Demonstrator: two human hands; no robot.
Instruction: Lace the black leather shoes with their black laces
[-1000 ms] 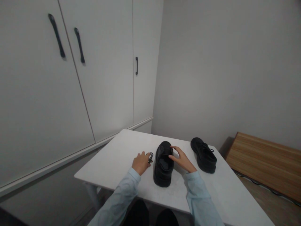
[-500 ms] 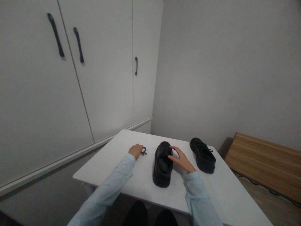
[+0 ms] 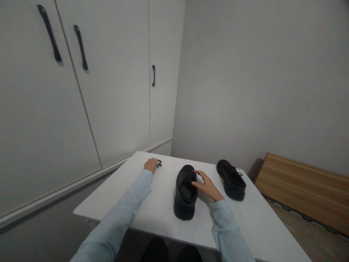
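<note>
On the white table (image 3: 160, 203) lies a black shoe (image 3: 183, 207) without a visible lace, its toe pointing away. My right hand (image 3: 205, 186) is at its right side, thumb and fingers apart, fingertips touching the upper near the opening. My left hand (image 3: 151, 165) is closed around part of a black shoelace (image 3: 159, 163) near the table's far left edge; a loop of it shows beside the fingers. A second black shoe (image 3: 233, 185), with its lace in place, stands to the right of my right hand.
White cabinets (image 3: 120, 83) with black handles rise behind the table at the left. A grey wall (image 3: 245, 80) is behind. At the right, beyond the table's edge, is a wooden board (image 3: 305, 189) with a dark cable along it.
My left hand has moved away from the first shoe, toward the far left of the table, with the shoelace. My right hand stays at the shoe. The view has shifted slightly.
</note>
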